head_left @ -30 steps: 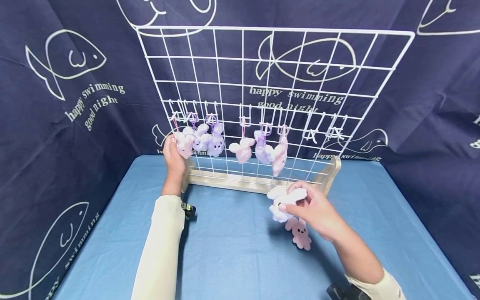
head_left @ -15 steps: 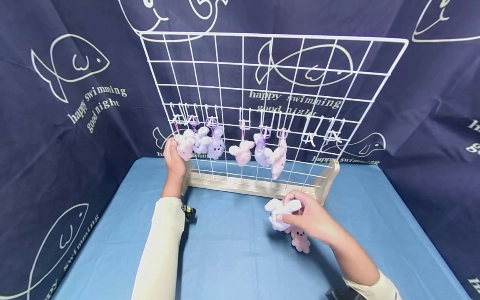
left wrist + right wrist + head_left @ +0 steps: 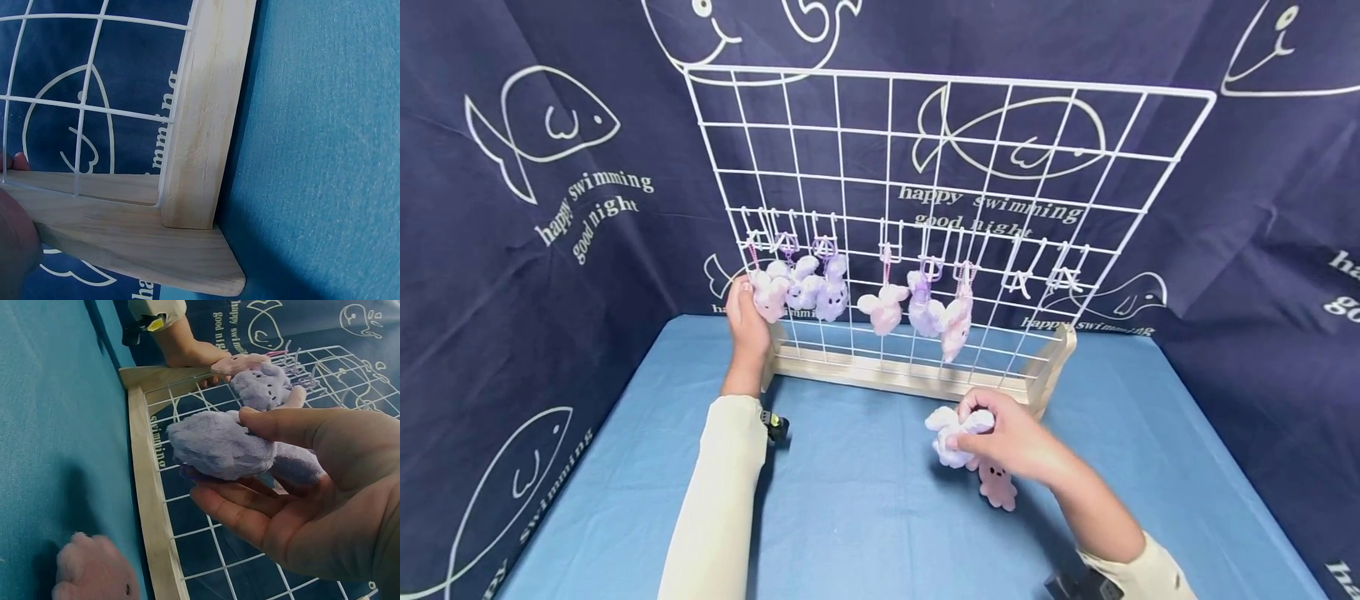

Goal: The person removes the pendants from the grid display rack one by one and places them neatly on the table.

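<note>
My right hand (image 3: 1011, 437) pinches a pale lilac plush bunny (image 3: 950, 456) between thumb and fingers, above the table in front of the rack. In the right wrist view, a bit of purple ring shows beneath this bunny (image 3: 219, 447). Under the right hand lies a pink plush bunny (image 3: 997, 492), partly covered by the hand. My left hand (image 3: 748, 321) grips the left side of a white wire grid rack on a wooden stand (image 3: 880, 375), beside a hanging pink bunny (image 3: 770, 298). Only parts of its fingers show in the left wrist view.
Several pink and lilac bunnies hang in a row on the grid, among them a lilac one (image 3: 831, 298) and a pink one (image 3: 957, 329). White hooks (image 3: 1019, 283) at the right bear nothing. Blue cloth (image 3: 850, 500) covers the table; dark printed curtains (image 3: 550, 275) surround it.
The right hand has moved slightly down and left with the lilac bunny, which now overlaps more of the pink one on the table. The left hand stays on the rack.
</note>
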A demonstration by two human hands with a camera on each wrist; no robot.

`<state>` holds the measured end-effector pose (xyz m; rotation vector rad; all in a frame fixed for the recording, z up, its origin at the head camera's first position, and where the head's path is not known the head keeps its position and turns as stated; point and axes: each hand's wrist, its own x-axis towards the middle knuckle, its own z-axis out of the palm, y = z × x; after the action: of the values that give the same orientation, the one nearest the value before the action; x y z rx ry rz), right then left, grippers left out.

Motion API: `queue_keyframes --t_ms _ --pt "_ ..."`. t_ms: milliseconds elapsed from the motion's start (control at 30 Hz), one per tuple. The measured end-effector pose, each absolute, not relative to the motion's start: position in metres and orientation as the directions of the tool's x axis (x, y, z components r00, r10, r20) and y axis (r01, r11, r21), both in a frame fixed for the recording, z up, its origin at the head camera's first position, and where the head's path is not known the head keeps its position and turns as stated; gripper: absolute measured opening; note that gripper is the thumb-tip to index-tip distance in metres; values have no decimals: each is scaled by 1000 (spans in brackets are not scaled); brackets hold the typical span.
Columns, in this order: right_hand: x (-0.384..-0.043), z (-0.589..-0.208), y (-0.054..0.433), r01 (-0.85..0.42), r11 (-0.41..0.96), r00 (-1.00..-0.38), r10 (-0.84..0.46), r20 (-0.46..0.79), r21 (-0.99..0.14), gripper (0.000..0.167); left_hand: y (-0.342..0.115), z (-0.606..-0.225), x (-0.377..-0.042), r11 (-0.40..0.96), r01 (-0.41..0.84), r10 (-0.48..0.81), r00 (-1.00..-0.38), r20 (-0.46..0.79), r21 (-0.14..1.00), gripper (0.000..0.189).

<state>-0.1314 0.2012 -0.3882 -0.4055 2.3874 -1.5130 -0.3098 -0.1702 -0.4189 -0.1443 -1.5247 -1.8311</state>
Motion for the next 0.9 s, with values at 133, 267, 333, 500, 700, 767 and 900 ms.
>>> queue_keyframes --t_ms 133,267,333,500,700,767,900 --pt "-132 -391 200 -97 431 -920 -382 -84 -897 27 -173 -426 -319 -16 587 -471 -718 511 810 34" --pt "-133 -392 200 -111 430 -918 -389 -73 -896 27 -176 -429 -321 -15 594 -468 -715 519 804 32" --pt "-133 -393 200 -107 429 -917 -392 -78 -897 27 -174 -426 -318 -24 597 -461 -718 521 802 32" --pt "-134 -395 200 -91 431 -910 -401 -100 -898 29 -166 -409 -299 -44 591 -459 -728 509 806 34" --pt "-135 -396 200 -163 477 -901 -429 -67 -863 32 -161 -403 -294 -75 588 -453 -739 498 805 34" --pt "-135 -397 199 -191 506 -895 -441 -61 -841 33 -162 -402 -294 -77 591 -455 -737 499 803 34" --pt "-134 -399 198 -220 563 -888 -454 -76 -797 31 -163 -403 -294 -72 576 -459 -744 485 814 33"
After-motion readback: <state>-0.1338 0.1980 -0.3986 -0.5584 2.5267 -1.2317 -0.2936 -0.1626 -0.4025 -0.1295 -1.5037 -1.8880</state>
